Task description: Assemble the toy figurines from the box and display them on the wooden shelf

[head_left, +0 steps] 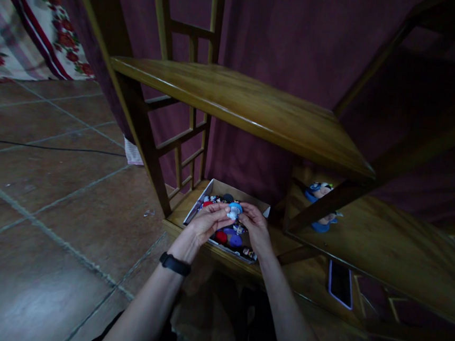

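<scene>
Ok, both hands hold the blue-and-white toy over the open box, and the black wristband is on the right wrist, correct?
Not quite: the head view shows the black wristband on the left wrist. The rest stands: the left hand and right hand hold the blue-and-white toy over the open box.

The head view looks forward (and down) at shelving.

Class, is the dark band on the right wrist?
No: the dark band circles the left wrist, and the right wrist is bare.
</scene>
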{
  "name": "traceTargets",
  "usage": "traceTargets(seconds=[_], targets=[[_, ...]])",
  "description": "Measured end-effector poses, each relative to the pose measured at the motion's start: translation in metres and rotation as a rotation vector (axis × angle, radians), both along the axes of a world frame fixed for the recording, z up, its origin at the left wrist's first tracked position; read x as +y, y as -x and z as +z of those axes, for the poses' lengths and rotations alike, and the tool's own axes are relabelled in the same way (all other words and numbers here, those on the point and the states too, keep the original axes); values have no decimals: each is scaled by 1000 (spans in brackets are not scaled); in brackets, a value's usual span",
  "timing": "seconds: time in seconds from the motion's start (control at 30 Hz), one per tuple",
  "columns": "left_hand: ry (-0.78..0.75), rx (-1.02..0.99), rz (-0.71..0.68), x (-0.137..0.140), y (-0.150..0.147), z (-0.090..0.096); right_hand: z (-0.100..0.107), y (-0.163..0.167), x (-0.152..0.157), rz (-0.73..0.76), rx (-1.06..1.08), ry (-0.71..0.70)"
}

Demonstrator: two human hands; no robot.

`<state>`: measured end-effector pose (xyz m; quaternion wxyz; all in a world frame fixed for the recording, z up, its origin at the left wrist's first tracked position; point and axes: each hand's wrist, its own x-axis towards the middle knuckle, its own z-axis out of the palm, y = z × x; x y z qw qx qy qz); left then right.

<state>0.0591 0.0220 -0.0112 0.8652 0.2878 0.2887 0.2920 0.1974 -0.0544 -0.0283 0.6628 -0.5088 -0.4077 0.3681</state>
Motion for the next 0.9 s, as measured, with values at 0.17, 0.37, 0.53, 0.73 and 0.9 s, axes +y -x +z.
traceTargets(seconds=[0.17,0.37,0.53,0.73,0.9], targets=[[47,2,36,0,-4,-1,1,3,0,9,-7,0],[154,127,109,0,-11,-4,-13,10,5,17,133,78],[153,181,200,-3,-15,-9,-29,15,13,18,360,142],[175,87,122,-2,-9,-4,-26,14,16,61,417,118],[-25,50,128,1,-2,1,-20,15,15,-110,151,49]])
